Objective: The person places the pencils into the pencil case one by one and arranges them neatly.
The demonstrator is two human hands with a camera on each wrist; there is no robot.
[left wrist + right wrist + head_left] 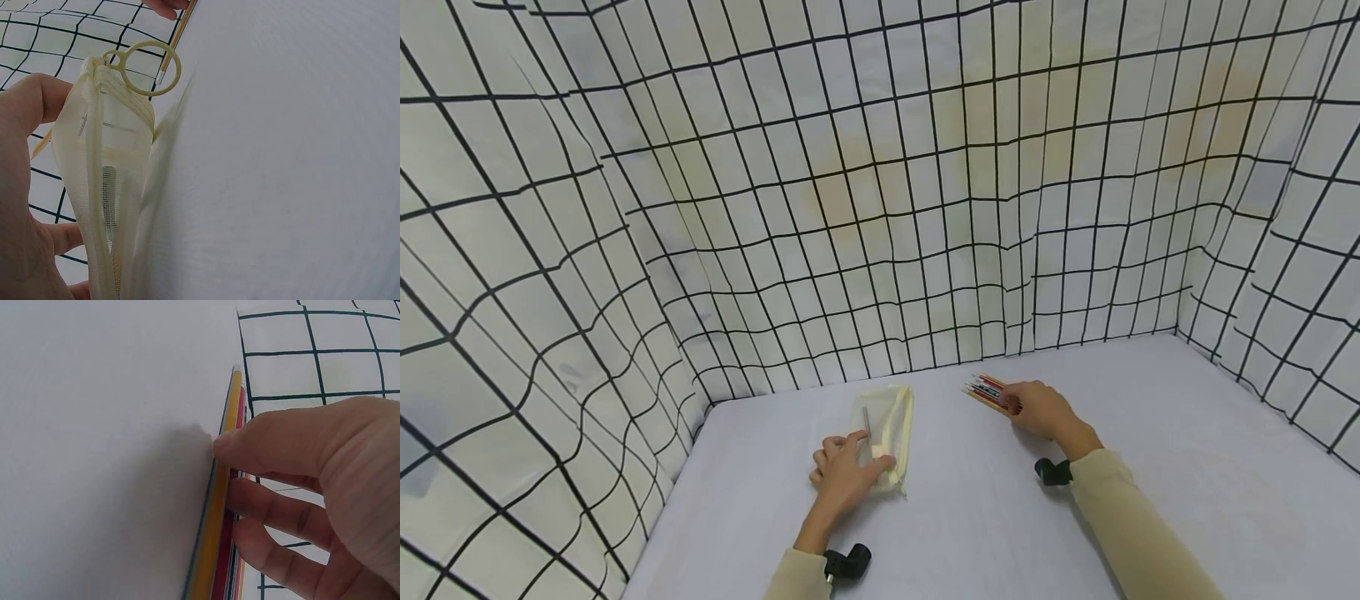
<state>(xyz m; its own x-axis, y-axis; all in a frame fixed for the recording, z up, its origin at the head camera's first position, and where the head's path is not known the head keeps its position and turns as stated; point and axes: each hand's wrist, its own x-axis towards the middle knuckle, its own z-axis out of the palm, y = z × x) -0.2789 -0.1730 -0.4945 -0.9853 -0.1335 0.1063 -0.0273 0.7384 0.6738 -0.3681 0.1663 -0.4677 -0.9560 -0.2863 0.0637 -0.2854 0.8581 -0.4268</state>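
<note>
A pale yellow mesh zip pouch [900,417] lies on the table, with a slim grey item [109,194] showing through its mesh. My left hand [846,473] holds the pouch, its thumb on the zipper side and its fingers across the mesh. The zipper's ring pull [177,69] sticks out at one end. Off to the right, my right hand [1037,408] grips a bundle of pencils [987,392], pinched between thumb and fingers. Yellow and red barrels show in the right wrist view, pale ends pointing away. The palm hides the rest of the bundle.
A white-covered table [962,517] lies under both hands. Along its back and sides hangs white cloth with a black grid net [880,250]. Each wrist wears a small black camera [847,562].
</note>
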